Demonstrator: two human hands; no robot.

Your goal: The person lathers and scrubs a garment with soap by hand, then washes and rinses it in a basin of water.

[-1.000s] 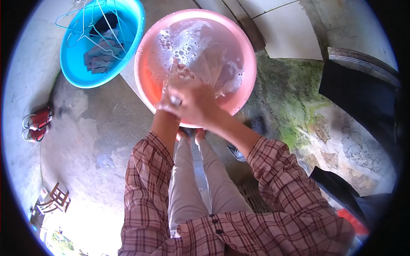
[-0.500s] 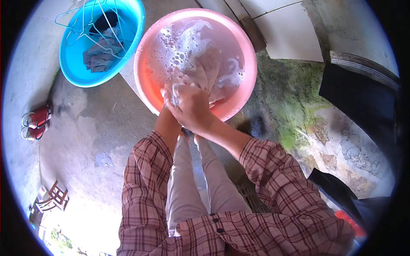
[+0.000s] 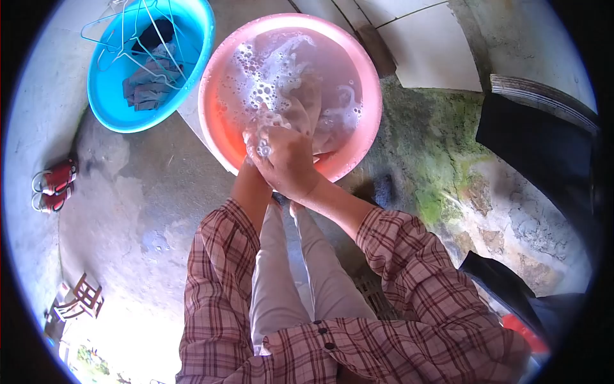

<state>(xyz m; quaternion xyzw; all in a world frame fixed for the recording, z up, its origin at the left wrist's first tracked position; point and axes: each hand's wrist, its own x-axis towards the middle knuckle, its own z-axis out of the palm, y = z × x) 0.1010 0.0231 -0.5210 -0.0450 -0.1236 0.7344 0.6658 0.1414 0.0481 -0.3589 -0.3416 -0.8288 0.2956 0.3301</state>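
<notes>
"How far along are we?"

"Crumpled grey cloth (image 3: 152, 82) lies in the round blue plastic basin (image 3: 105, 93). Our left hand (image 3: 251, 148) and right hand (image 3: 289, 160) press together inside the round pink plastic basin (image 3: 210, 121); we can't tell what they pinch."

"And our soaked beige cloth (image 3: 306, 105)?"

"Beside them in white suds (image 3: 272, 83); seemingly unfinished."

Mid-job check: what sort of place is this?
Probably a household laundry corner: a round pink plastic basin holds foamy water and soaking beige cloth; beside it, a round bright-blue plastic tub holds crumpled grey fabric under thin pale hangers.
</notes>
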